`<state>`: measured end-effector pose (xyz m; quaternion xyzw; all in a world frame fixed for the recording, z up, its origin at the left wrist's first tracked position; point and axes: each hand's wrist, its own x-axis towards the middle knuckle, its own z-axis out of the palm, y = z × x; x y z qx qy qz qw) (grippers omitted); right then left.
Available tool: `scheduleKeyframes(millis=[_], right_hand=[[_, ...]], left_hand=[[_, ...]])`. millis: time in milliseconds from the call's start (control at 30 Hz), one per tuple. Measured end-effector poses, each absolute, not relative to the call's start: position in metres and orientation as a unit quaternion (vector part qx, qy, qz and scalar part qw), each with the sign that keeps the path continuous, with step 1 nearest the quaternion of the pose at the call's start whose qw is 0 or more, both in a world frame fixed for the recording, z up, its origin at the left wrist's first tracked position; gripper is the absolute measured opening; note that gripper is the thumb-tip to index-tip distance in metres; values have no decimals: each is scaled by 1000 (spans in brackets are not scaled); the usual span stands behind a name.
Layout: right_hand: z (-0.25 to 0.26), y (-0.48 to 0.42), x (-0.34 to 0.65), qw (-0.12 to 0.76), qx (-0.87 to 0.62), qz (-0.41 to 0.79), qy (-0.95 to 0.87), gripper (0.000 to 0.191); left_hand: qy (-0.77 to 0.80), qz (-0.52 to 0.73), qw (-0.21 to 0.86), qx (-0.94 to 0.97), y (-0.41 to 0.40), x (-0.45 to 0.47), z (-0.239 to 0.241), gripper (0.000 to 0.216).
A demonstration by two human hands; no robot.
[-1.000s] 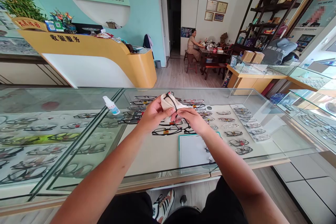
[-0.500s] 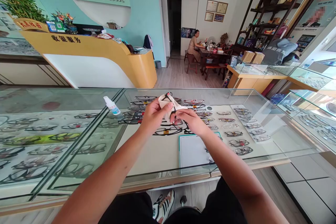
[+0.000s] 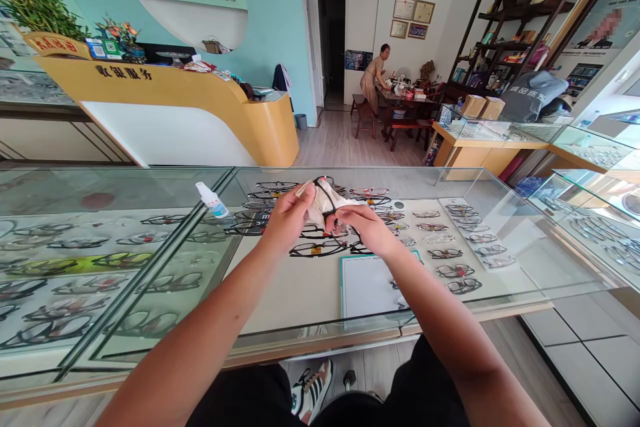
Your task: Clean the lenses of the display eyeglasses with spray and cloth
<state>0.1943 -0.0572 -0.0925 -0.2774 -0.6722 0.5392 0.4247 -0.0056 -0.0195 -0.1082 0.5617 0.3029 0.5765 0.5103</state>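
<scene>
Above the glass display case, my left hand (image 3: 291, 211) is closed on a pale cloth (image 3: 325, 201). The cloth lies against dark-framed eyeglasses (image 3: 331, 212), whose frame crosses in front of it. My right hand (image 3: 367, 225) pinches the eyeglasses with thumb and fingers at their lower right side. Part of the frame and the lenses is hidden by the cloth and my fingers. On the glass top, left of my left hand, stands a small white spray bottle (image 3: 212, 200) with a blue label.
The glass display case (image 3: 280, 310) holds several rows of eyeglasses (image 3: 320, 249) and a white sheet with a teal edge (image 3: 371, 287). A yellow counter (image 3: 270, 127) stands beyond on the left. A person (image 3: 373, 77) is at a dark table (image 3: 407, 101) in the back.
The cloth has shifted and bunched on the eyeglasses, and my left thumb has moved up and left. My right hand keeps its pinch. The person at the back has risen from sitting.
</scene>
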Motion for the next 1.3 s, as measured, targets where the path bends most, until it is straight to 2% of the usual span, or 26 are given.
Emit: scheduleKeyframes(millis=[233, 500, 733, 900, 1000, 1167, 1300], right_hand=[[-90, -55, 203, 440, -279, 558, -646, 37], [-95, -54, 200, 443, -278, 582, -622, 35], [-96, -58, 193, 423, -282, 593, -625, 33], [-94, -59, 192, 416, -278, 563, -658, 33], [-93, -58, 195, 413, -280, 545, -674, 35], [-91, -54, 202, 437, -288, 535, -664, 37], [-94, -54, 202, 448, -285, 548, -646, 38]], left_hand=[[253, 495, 594, 582, -20, -19, -100, 48], [222, 448, 569, 653, -24, -19, -98, 50], [273, 508, 529, 622, -28, -9, -103, 42], [326, 561, 464, 604, -20, -12, -113, 53], [312, 546, 490, 604, -16, -17, -111, 57], [263, 486, 581, 597, -15, -26, -103, 51], [238, 464, 576, 630, -18, -25, -103, 54]])
